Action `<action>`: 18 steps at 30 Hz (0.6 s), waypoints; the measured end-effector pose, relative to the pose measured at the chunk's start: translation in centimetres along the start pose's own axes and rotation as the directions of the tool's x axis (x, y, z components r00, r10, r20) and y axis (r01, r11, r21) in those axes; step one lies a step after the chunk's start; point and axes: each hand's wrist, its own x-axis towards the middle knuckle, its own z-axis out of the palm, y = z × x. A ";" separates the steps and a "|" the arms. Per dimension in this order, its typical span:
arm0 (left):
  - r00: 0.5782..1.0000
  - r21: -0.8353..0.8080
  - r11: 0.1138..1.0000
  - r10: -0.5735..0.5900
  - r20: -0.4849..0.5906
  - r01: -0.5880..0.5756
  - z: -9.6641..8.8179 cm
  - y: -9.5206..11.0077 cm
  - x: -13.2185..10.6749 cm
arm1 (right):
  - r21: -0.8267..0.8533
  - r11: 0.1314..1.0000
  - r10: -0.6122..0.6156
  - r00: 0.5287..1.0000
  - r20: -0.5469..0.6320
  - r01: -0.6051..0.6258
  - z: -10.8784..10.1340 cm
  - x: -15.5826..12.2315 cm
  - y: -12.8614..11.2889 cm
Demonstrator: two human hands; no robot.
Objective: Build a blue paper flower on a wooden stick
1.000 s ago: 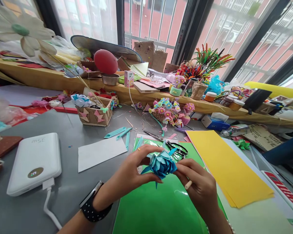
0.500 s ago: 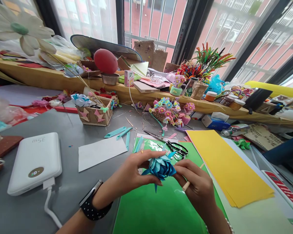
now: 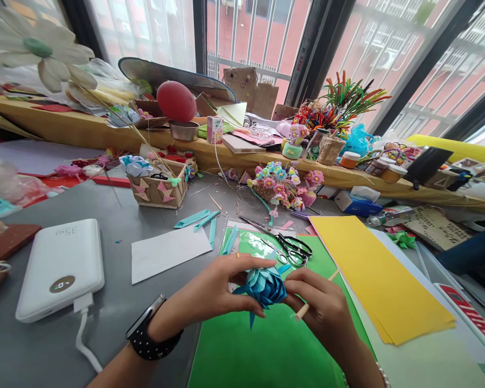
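Between my hands is a blue paper flower [image 3: 265, 285] with layered petals, pale at the top and darker toward the lower right. My left hand [image 3: 230, 283] is closed around its left side, thumb below and fingers above. My right hand [image 3: 319, 299] pinches the flower's right edge with the fingertips. A thin wooden stick [image 3: 302, 311] is also tucked in that hand, crossing under the fingers. Beneath lies a green folder [image 3: 234, 350]. Just beyond the flower, black-handled scissors [image 3: 297, 248] rest on the folder, with folded blue paper strips [image 3: 230, 241] to their left.
A white power bank [image 3: 60, 269] with a cable sits at left, near a white paper sheet [image 3: 170, 256]. Yellow paper [image 3: 380, 285] lies at right. Behind stand a cardboard box [image 3: 161, 188], small craft flowers [image 3: 281, 186] and a cluttered ledge [image 3: 210, 156].
The flower has turned and tilted slightly between my hands, shifting a little left and down. My right hand has moved slightly left with the stick. The scissors stay put.
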 end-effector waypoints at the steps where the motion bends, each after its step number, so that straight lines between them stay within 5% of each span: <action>1: 1.000 0.007 1.000 -0.003 0.010 0.003 0.0 0.0 0.0 | -0.002 1.000 -0.006 1.000 0.009 0.006 0.0 0.0 0.0; 18: 0.999 -0.015 1.000 0.020 0.040 -0.019 0.0 -0.3 0.1 | -0.040 0.998 -0.045 0.995 0.092 0.048 0.1 0.1 0.0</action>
